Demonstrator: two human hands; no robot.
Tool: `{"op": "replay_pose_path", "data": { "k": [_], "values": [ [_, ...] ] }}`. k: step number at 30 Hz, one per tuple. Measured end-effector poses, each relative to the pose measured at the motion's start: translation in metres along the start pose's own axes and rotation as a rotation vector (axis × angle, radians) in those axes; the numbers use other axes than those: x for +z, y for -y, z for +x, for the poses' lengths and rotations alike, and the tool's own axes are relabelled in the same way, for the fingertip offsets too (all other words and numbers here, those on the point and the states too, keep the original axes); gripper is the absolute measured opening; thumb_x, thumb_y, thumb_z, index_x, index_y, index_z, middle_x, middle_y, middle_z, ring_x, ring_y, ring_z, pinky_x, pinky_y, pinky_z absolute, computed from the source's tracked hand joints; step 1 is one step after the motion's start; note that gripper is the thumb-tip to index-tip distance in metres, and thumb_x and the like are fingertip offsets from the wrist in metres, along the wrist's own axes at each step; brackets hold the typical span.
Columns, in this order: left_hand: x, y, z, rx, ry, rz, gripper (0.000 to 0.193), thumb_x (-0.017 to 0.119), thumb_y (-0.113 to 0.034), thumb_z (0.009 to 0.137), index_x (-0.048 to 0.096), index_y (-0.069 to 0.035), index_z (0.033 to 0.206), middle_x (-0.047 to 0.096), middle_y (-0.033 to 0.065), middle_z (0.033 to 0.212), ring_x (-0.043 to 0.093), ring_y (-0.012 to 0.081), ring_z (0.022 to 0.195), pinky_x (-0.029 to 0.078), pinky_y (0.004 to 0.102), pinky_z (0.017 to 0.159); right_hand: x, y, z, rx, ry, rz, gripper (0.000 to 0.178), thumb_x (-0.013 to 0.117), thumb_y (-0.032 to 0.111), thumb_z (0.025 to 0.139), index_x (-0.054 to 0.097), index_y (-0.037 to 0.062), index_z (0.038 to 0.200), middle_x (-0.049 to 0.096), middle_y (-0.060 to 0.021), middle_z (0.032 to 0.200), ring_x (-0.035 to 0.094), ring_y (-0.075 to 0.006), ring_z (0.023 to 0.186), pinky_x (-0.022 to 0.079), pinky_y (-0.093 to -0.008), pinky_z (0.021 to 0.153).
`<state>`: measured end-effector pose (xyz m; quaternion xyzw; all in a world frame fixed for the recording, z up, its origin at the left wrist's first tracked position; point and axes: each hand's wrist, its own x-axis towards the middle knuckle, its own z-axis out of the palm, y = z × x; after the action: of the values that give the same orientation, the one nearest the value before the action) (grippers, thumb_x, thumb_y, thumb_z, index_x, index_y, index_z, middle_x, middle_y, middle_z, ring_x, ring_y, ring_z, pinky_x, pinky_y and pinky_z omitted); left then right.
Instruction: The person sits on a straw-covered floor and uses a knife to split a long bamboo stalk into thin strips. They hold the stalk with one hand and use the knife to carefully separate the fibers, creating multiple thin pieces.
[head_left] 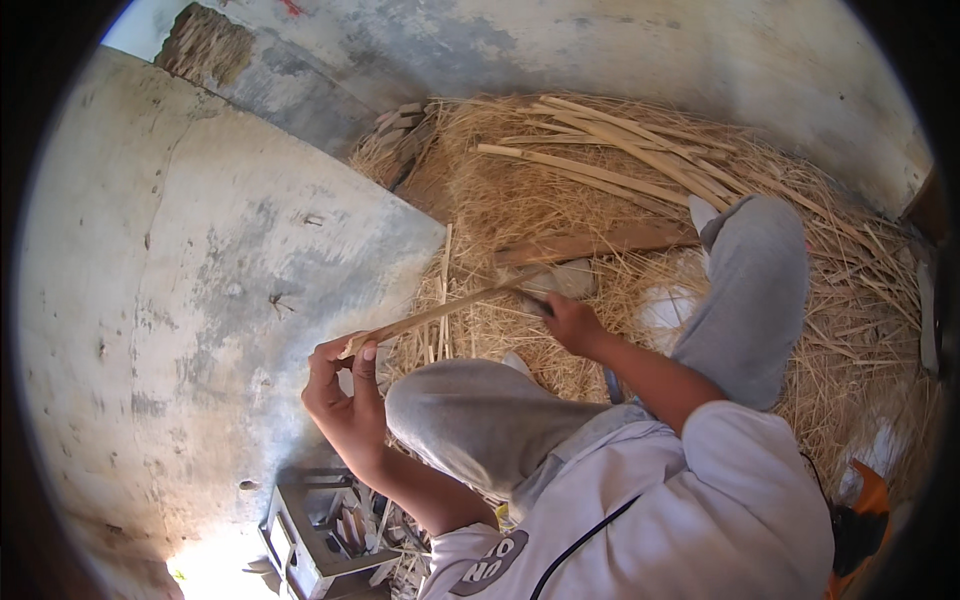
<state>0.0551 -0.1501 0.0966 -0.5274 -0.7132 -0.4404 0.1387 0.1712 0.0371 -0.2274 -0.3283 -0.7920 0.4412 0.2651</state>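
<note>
My left hand pinches the near end of a long, pale bamboo strip between thumb and fingers. The strip slants up to the right, away from the wall. My right hand is closed round the dark handle of a knife. The knife's blade lies against the strip's far part, though its edge is hard to make out. Beneath the far end of the strip are a brown wooden board and a grey stone, both set among the shavings.
Thin shavings cover the floor around my bent legs. Several long strips lie piled at the back right. A worn wall stands close on the left. A grey metal frame with wood scraps sits low left; an orange object is behind at right.
</note>
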Motion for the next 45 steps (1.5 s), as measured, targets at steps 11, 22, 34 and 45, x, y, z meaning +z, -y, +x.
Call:
{"op": "replay_pose_path", "data": {
  "k": [11,22,34,45],
  "values": [
    [0.008,0.002,0.002,-0.106,-0.068,-0.026,0.011,0.069,-0.01,0.097,0.065,0.0,0.1,0.063,0.0,0.083,0.053,0.0071,0.077,0.043,0.0222,0.073,-0.008,0.067,-0.01,0.128,0.108,0.007,0.032,0.057,0.032,0.1,0.058,0.0005,0.107,0.068,-0.0232,0.095,0.067,-0.0405,0.092,0.052,-0.0518,0.08],
    [0.009,0.002,0.001,-0.085,-0.05,-0.025,0.013,0.071,-0.005,0.094,0.067,0.002,0.103,0.069,0.0056,0.086,0.056,0.0105,0.074,0.046,0.0252,0.072,0.019,-0.076,-0.013,0.491,0.11,-0.107,0.038,0.059,0.035,0.097,0.064,-0.0006,0.111,0.07,-0.0226,0.089,0.069,-0.0416,0.085,0.053,-0.0518,0.076],
    [0.014,0.002,0.005,-0.098,-0.197,0.064,0.016,0.073,-0.011,0.094,0.066,0.001,0.102,0.065,0.0044,0.074,0.054,0.0082,0.069,0.043,0.0237,0.068,-0.019,0.027,-0.014,0.098,0.154,0.0,0.036,0.052,0.035,0.099,0.057,0.0022,0.113,0.07,-0.0237,0.09,0.068,-0.0421,0.084,0.052,-0.0523,0.075],
    [0.009,0.0,0.001,-0.13,-0.161,0.045,0.02,0.076,-0.015,0.092,0.067,0.001,0.101,0.064,0.0038,0.072,0.052,0.0108,0.07,0.042,0.0257,0.07,-0.003,-0.048,-0.027,0.601,0.235,-0.083,0.042,0.057,0.035,0.093,0.07,-0.0041,0.103,0.072,-0.0243,0.097,0.071,-0.0393,0.091,0.055,-0.0481,0.084]
  ]
}}
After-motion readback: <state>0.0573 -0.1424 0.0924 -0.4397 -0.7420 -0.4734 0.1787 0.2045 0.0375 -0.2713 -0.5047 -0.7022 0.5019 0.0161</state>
